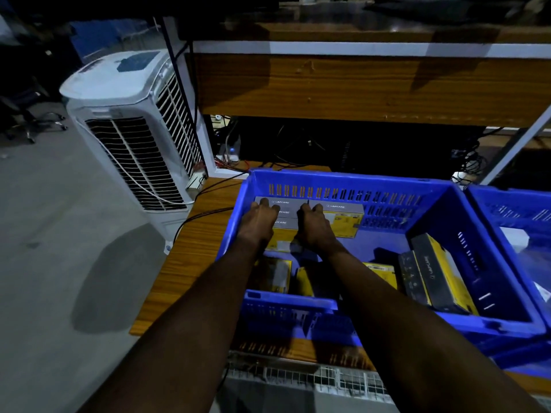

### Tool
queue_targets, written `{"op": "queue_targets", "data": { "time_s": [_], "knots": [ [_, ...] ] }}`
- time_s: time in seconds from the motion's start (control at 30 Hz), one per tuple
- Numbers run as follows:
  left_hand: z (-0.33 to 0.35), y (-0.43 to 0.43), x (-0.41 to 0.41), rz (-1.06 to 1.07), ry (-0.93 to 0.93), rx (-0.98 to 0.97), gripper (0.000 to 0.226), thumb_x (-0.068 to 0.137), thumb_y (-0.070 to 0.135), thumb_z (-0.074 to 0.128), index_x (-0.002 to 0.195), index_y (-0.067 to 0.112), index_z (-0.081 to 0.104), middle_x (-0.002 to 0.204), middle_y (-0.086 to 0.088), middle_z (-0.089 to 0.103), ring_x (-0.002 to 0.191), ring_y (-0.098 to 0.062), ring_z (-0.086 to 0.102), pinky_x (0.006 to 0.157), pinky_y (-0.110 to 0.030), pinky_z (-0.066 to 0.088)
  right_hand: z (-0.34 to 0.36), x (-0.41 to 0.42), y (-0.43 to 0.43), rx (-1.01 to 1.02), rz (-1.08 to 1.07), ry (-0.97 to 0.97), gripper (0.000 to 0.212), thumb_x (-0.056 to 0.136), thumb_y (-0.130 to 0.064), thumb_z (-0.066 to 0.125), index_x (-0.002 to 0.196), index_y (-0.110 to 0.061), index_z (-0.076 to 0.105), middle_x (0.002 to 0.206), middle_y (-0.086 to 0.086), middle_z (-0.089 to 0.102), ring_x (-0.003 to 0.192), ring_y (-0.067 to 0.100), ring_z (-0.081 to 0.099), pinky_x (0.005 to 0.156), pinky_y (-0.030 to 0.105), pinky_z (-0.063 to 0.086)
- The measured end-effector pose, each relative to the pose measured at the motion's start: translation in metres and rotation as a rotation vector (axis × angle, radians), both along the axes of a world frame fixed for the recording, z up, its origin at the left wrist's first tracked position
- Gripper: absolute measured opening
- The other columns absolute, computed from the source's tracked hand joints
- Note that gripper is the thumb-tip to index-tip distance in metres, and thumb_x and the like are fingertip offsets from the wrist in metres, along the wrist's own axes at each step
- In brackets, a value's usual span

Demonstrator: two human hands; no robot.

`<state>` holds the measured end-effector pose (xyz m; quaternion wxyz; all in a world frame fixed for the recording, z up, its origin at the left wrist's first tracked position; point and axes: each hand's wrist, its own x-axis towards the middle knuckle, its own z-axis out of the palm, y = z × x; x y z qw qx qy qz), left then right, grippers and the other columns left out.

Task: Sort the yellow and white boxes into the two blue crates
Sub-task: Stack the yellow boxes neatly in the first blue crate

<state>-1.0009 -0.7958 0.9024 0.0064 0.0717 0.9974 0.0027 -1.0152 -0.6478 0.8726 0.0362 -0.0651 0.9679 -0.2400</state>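
The left hand (pixel 258 223) lay in the crate's (pixel 343 180) far left corner, fingers curled over a stack (pixel 286 223) of grey-topped yellow boxes. The right hand (pixel 314 229) bent over the stack's other side and the box (pixel 343 217) beside it; whether it gripped either could not be told. More yellow boxes (pixel 441 272) lay loose at the crate's near side. The crate sat on a wooden table (pixel 190 257), touching a second crate (pixel 507 198) to its right. Left of the crate stood a white cooler (pixel 131 120) on a grey floor (pixel 59 234). Beyond the crate, cables (pixel 298 150) hung under a wooden desk (pixel 357 87).
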Motion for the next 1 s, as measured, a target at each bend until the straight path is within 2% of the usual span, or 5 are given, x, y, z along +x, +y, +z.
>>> {"op": "queue_targets", "data": {
  "time_s": [0.2,0.37,0.53,0.8,1.0],
  "knots": [
    [0.002,0.001,-0.001,-0.008,-0.014,-0.027,0.042,0.086,0.000,0.060,0.124,0.012,0.048,0.123,-0.015,0.048,0.114,-0.036,0.049,0.080,-0.044,0.050,-0.003,-0.001,0.000,0.004,-0.018,0.021,0.046,0.076,-0.005,0.073,0.115,-0.006,0.049,0.116,0.019,0.048,0.097,0.042,0.056,0.080,0.040,0.046],
    [0.000,0.002,0.002,0.000,-0.008,-0.022,0.054,0.085,0.002,0.060,0.134,0.016,0.040,0.128,-0.016,0.043,0.117,-0.038,0.046,0.081,-0.046,0.050,-0.003,0.000,0.004,0.010,-0.023,-0.002,0.047,0.074,-0.014,0.076,0.113,-0.009,0.050,0.109,0.019,0.056,0.101,0.040,0.057,0.076,0.040,0.047],
    [0.003,0.002,0.005,-0.026,0.042,-0.027,0.053,0.083,0.015,0.067,0.131,0.015,0.044,0.123,-0.016,0.050,0.112,-0.038,0.052,0.086,-0.048,0.048,0.002,0.005,0.010,0.026,-0.040,-0.018,0.055,0.074,-0.024,0.079,0.118,-0.010,0.049,0.115,0.018,0.057,0.107,0.039,0.057,0.080,0.043,0.048],
    [0.006,0.005,0.020,-0.050,0.005,0.066,0.016,0.084,0.019,0.063,0.098,0.013,0.060,0.105,-0.015,0.062,0.099,-0.033,0.061,0.079,-0.038,0.050,0.012,0.013,0.011,0.080,0.002,-0.160,0.042,0.074,-0.034,0.078,0.103,-0.007,0.064,0.107,0.018,0.064,0.102,0.035,0.062,0.076,0.040,0.052],
    [-0.001,0.011,0.019,-0.094,-0.140,0.129,0.018,0.084,0.024,0.064,0.089,0.007,0.067,0.099,-0.018,0.068,0.095,-0.033,0.065,0.076,-0.037,0.051,0.009,0.014,-0.001,0.178,0.148,-0.302,0.045,0.075,-0.035,0.077,0.111,-0.008,0.069,0.120,0.020,0.063,0.107,0.036,0.063,0.084,0.038,0.052]
  ]
}}
